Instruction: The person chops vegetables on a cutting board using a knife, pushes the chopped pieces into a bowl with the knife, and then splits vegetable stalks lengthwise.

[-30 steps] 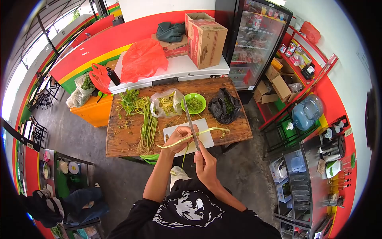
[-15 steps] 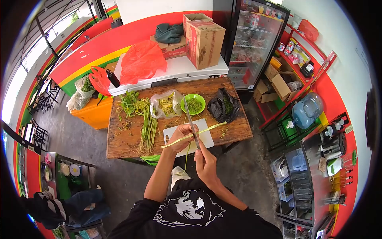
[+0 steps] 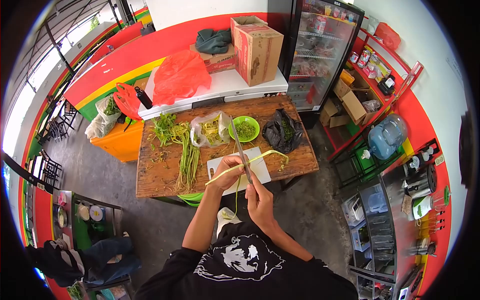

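Observation:
In my left hand (image 3: 227, 171) a long pale green stem (image 3: 272, 152) is gripped, its right end arched and drooping. My right hand (image 3: 258, 200) holds a knife (image 3: 240, 147) with the blade pointing up and away, crossing the stem close to my left fingers. Below both hands lies a white cutting board (image 3: 260, 174) on the wooden table. Beyond it stand a green bowl (image 3: 245, 131) of chopped greens, a clear plastic bag (image 3: 199, 134) with yellowish leaves and a black plastic bag (image 3: 270, 131) with greens. Leafy stems (image 3: 187, 167) are piled at the left.
The wooden table (image 3: 155, 180) backs onto a white chest (image 3: 220, 95) carrying a red plastic bag (image 3: 180, 75) and cardboard boxes (image 3: 257, 55). A glass-door fridge (image 3: 320, 60) stands behind right. At the right are a water jug (image 3: 387, 136) and a shelf rack (image 3: 375, 220).
The stem's right end has gone from fairly straight to arched with a drooping tip. Both hands stay nearly in place, and the knife still crosses the stem. The view has shifted slightly.

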### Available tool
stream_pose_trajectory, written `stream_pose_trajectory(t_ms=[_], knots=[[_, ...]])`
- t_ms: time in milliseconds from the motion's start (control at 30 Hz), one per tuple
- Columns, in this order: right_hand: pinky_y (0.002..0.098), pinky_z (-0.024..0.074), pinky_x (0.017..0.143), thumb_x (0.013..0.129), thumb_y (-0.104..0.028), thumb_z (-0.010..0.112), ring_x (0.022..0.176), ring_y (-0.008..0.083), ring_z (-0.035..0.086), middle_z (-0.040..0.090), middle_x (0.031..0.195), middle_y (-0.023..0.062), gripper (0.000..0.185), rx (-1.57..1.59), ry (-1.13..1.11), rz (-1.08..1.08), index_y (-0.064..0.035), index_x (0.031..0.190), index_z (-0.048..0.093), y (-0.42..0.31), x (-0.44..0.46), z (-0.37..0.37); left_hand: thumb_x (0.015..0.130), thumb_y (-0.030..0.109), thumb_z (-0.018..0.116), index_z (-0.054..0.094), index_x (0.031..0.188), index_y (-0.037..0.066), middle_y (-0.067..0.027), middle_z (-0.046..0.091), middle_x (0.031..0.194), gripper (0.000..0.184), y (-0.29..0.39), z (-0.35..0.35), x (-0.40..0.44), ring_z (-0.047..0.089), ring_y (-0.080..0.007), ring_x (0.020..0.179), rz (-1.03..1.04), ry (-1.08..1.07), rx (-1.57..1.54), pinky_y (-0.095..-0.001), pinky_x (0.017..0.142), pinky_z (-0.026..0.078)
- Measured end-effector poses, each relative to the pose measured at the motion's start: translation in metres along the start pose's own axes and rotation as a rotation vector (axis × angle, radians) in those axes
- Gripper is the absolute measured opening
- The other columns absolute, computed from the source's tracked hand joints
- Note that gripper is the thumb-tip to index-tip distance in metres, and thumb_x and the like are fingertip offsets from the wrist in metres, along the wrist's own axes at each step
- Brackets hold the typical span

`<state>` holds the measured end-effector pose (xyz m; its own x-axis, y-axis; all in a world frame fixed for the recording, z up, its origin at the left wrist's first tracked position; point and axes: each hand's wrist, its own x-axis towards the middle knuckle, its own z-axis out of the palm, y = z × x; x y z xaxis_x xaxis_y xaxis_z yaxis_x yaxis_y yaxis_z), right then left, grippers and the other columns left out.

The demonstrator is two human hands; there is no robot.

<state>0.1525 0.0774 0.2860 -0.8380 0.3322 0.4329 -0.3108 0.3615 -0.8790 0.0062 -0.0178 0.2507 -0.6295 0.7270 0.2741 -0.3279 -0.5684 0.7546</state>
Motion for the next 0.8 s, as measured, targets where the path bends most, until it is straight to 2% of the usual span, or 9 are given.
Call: stream_pose_trajectory(t_ms=[167,233,367,533,667,767,800], knots=[[0.0293,0.0448,0.056,0.099,-0.008,0.051,0.06,0.0155,0.054,0.066,0.088,0.0192,0.04,0.018,-0.001,0.01,0.002,0.137,0.049,-0.003,0.001,-0.002,0.084,0.018,0.076,0.068,0.086,0.007,-0.0001,0.054,0.086,0.014,0.004,0.009,0.002,0.053,-0.0132,0.082,-0.003,-0.012,-0.016,-0.0274,0.07,0.045],[0.0292,0.0442,0.056,0.098,-0.008,0.051,0.06,0.0148,0.052,0.066,0.086,0.0183,0.041,0.029,0.006,0.006,0.0017,0.138,0.049,-0.003,0.001,-0.003,0.083,0.019,0.077,0.067,0.086,0.006,0.0003,0.054,0.085,0.017,0.005,0.007,0.001,0.052,-0.0112,0.079,-0.11,0.067,0.024,-0.0251,0.067,0.042],[0.0294,0.0434,0.055,0.098,-0.007,0.05,0.059,0.0138,0.05,0.064,0.082,0.0161,0.042,0.013,-0.008,0.023,0.0013,0.139,0.048,-0.002,0.0,-0.005,0.083,0.018,0.078,0.066,0.083,0.005,-0.0009,0.056,0.082,0.018,-0.001,0.004,0.001,0.05,-0.0102,0.073,-0.031,0.031,0.064,-0.0245,0.065,0.041],[0.0302,0.046,0.057,0.099,-0.007,0.051,0.06,0.0173,0.055,0.064,0.082,0.0179,0.04,-0.04,0.001,-0.034,0.0016,0.138,0.049,-0.005,0.004,-0.003,0.084,0.015,0.076,0.065,0.082,0.005,-0.0039,0.059,0.083,0.015,-0.003,0.003,0.005,0.058,-0.0144,0.079,0.032,-0.027,0.05,-0.0273,0.069,0.047],[0.0309,0.0474,0.059,0.099,-0.008,0.051,0.062,0.0184,0.057,0.064,0.085,0.0192,0.04,-0.039,-0.003,-0.029,0.0012,0.138,0.049,-0.002,0.002,-0.004,0.085,0.015,0.075,0.065,0.083,0.006,-0.0034,0.059,0.083,0.013,-0.007,0.0,0.004,0.058,-0.0146,0.078,0.033,-0.026,0.044,-0.0282,0.07,0.048],[0.0316,0.0474,0.059,0.099,-0.007,0.051,0.062,0.0188,0.056,0.065,0.086,0.0187,0.04,-0.046,-0.001,-0.035,0.0011,0.138,0.049,-0.001,0.001,-0.006,0.087,0.014,0.072,0.068,0.087,0.006,-0.0038,0.058,0.085,0.009,-0.009,-0.002,0.001,0.058,-0.0156,0.081,-0.01,-0.011,-0.041,-0.0291,0.071,0.048],[0.0319,0.0486,0.062,0.099,-0.007,0.051,0.066,0.0204,0.059,0.066,0.091,0.0198,0.04,-0.043,-0.023,0.003,0.0017,0.138,0.049,-0.004,0.002,-0.009,0.088,0.013,0.071,0.069,0.09,0.007,-0.0042,0.058,0.086,0.007,-0.007,0.0,0.0,0.057,-0.0162,0.083,-0.003,-0.041,-0.034,-0.0296,0.072,0.048]])
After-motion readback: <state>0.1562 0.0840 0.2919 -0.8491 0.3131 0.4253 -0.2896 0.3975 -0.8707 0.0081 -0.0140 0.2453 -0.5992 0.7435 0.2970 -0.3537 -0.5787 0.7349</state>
